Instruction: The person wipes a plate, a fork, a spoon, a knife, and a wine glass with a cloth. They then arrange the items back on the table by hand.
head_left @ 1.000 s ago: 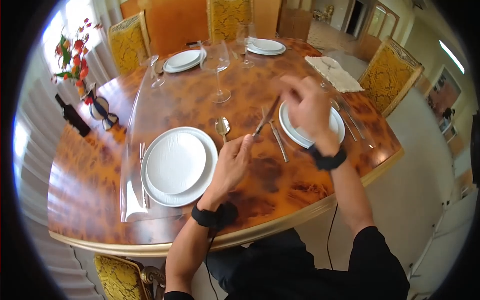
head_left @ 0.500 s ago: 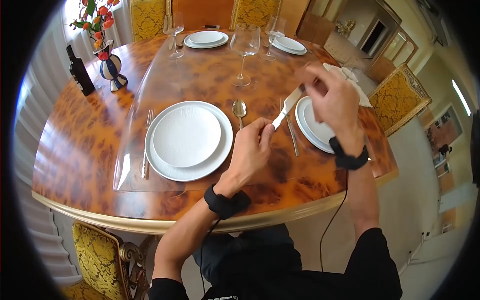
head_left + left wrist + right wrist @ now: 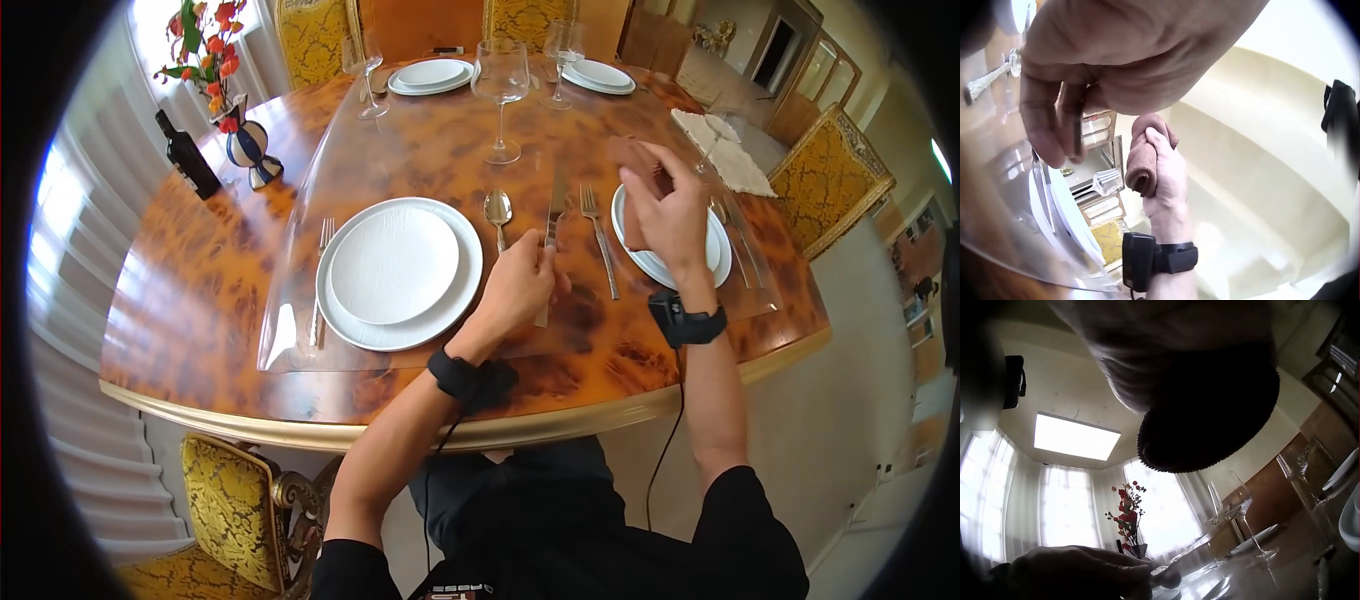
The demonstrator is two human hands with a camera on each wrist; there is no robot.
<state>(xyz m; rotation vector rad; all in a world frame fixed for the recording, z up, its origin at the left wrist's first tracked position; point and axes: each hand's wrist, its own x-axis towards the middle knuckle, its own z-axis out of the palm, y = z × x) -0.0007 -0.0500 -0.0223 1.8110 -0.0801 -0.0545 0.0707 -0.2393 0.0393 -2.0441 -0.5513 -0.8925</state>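
Observation:
In the head view my left hand (image 3: 520,287) pinches a table knife (image 3: 557,200) by its handle, between the spoon (image 3: 498,208) and the fork (image 3: 599,240), its blade pointing away from me. My right hand (image 3: 678,225) grips a folded brown cloth (image 3: 637,165) above the right-hand plates (image 3: 728,262), apart from the blade. The left wrist view shows the cloth (image 3: 1142,161) as a thick roll in the right hand (image 3: 1169,181). Dark in the right wrist view, the cloth (image 3: 1210,425) has a serrated edge; the left hand (image 3: 1085,569) holds the knife (image 3: 1194,550) below it.
Stacked white plates (image 3: 395,265) with a fork (image 3: 321,280) lie left of my hands. Wine glasses (image 3: 501,90) stand farther back. At the far left are a dark bottle (image 3: 187,155) and a vase (image 3: 250,147) with red flowers. A beige placemat (image 3: 725,150) lies back right.
The knife has swung from slanting toward my right hand to pointing away from me. The right hand and cloth are now apart from the blade. The head view has shifted slightly.

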